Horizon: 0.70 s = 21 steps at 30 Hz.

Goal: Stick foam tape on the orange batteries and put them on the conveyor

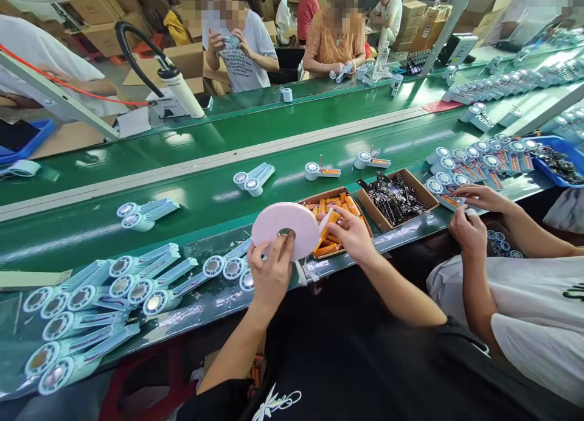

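Note:
My left hand (269, 272) grips a flat, pale pink-white roll of tape (278, 223), with fingers at the hole in its middle. In my right hand (353, 235) is an orange cylindrical battery (329, 223), pinched between thumb and fingers, with a whitish strip along it. The battery is beside the roll's right edge, above a cardboard box (370, 229) of loose orange batteries (351, 205). To the left of my left hand, several light-blue handheld fan bodies (155, 299) lie in overlapping rows on the bench edge.
A cardboard box (431, 197) of black circuit boards stands right of the batteries. Fan bodies (254, 180) lie spaced along the green conveyor belt (201, 208). A co-worker's hands (474, 217) handle a part at right. Other people work across the belt near a white tube tool (182, 92).

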### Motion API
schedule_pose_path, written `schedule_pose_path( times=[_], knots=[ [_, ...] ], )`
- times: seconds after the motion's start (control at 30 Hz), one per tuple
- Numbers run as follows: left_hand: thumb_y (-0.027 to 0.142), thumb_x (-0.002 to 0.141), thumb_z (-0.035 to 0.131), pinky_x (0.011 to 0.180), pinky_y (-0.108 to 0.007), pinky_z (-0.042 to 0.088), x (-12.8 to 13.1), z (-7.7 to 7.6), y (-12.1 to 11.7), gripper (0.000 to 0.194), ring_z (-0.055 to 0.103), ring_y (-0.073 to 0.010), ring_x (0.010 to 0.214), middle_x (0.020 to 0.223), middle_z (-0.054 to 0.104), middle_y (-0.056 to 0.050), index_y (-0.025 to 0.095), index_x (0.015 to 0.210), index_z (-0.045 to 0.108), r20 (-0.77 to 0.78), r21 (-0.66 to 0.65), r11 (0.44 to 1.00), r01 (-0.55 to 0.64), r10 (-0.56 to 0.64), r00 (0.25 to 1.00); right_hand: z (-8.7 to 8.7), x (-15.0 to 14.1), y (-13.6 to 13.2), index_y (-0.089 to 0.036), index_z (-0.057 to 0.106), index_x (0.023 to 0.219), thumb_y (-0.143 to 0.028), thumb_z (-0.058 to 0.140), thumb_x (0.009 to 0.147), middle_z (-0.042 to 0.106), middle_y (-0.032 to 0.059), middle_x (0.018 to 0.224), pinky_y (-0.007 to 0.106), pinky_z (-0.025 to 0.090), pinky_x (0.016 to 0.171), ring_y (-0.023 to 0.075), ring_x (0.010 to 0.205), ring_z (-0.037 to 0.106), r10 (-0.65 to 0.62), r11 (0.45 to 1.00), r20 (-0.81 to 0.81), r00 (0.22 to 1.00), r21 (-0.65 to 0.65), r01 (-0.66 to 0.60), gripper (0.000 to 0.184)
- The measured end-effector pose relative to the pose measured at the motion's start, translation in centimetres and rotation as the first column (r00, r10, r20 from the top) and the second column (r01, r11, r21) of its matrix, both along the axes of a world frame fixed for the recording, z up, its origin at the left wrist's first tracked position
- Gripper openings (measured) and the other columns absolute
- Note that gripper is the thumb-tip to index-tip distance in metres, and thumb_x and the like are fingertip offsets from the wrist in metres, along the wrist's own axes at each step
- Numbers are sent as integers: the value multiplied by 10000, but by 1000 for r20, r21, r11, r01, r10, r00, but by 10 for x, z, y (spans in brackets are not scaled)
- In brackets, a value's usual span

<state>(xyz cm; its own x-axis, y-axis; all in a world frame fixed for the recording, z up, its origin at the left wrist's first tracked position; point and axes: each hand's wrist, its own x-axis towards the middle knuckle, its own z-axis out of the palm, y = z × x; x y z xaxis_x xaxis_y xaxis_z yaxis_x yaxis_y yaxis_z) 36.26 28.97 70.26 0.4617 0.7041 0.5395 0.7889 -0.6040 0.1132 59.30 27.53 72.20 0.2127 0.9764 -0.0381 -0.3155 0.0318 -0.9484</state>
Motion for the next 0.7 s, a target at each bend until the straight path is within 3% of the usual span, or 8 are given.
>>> schedule_pose_path(
  times=[0.07,0.13,0.23,0.3,0.37,0.5,0.6,0.7],
  knots=[
    [274,954,690,1119,-573,281,10,-8,-12,519,472,-349,1150,1260,739,-75,319,1470,651,43,25,997,-67,66,997,-4,-13,-3,-289,619,1380,-507,835,831,778,76,1217,424,634,956,251,1093,755,-233,969,-197,952,38,245,629],
    [367,935,731,1065,-564,281,19,-16,-26,504,482,-335,1084,1174,742,-95,305,1433,682,58,1,998,-66,65,996,-2,-4,-2,-282,623,1338,-483,874,791,782,95,1212,447,648,942,280,1141,750,-271,958,-275,922,19,287,634],
    [375,896,767,1019,-547,305,27,-20,-38,515,495,-323,1048,1124,739,-94,313,1403,700,42,-74,997,37,-34,999,15,52,5,-263,664,1215,-377,906,755,790,79,1187,421,653,945,267,1167,746,-303,941,-263,916,69,331,533],
    [312,854,794,1021,-535,328,30,-12,-28,595,508,-332,1107,1215,730,-87,330,1436,668,0,-147,982,114,-116,993,31,95,6,-279,655,1197,-385,858,809,765,46,1271,379,628,1007,218,1215,728,-472,828,-261,842,196,525,451],
    [310,791,845,1055,-536,345,34,1,1,764,494,-361,1235,1382,676,-88,329,1511,590,-60,-256,941,220,-242,968,43,122,3,-303,627,1223,-389,821,848,735,26,1349,372,602,1054,191,1239,717,-553,747,-252,794,274,606,432],
    [551,745,864,1130,-510,374,47,27,107,823,434,-377,1393,1522,589,-70,335,1491,595,-78,-460,782,421,-508,858,42,118,-9,-312,595,1214,-360,852,829,757,52,1316,404,635,995,214,1149,762,-470,840,-157,868,224,495,465],
    [522,973,612,1135,-493,375,56,31,194,464,503,-327,1306,1381,676,-107,233,1321,715,-98,-462,880,108,-172,980,29,102,-9,-296,590,1162,-361,889,801,800,62,1208,404,665,926,229,1058,794,-435,875,-124,892,174,452,473],
    [371,1000,546,1168,-621,275,57,19,254,370,419,-405,1372,1296,692,-197,136,1205,746,-135,-426,899,-104,51,990,23,97,-2,-296,611,1160,-384,906,786,810,61,1187,403,681,884,238,1005,809,-414,883,-94,905,198,425,485]
  ],
)
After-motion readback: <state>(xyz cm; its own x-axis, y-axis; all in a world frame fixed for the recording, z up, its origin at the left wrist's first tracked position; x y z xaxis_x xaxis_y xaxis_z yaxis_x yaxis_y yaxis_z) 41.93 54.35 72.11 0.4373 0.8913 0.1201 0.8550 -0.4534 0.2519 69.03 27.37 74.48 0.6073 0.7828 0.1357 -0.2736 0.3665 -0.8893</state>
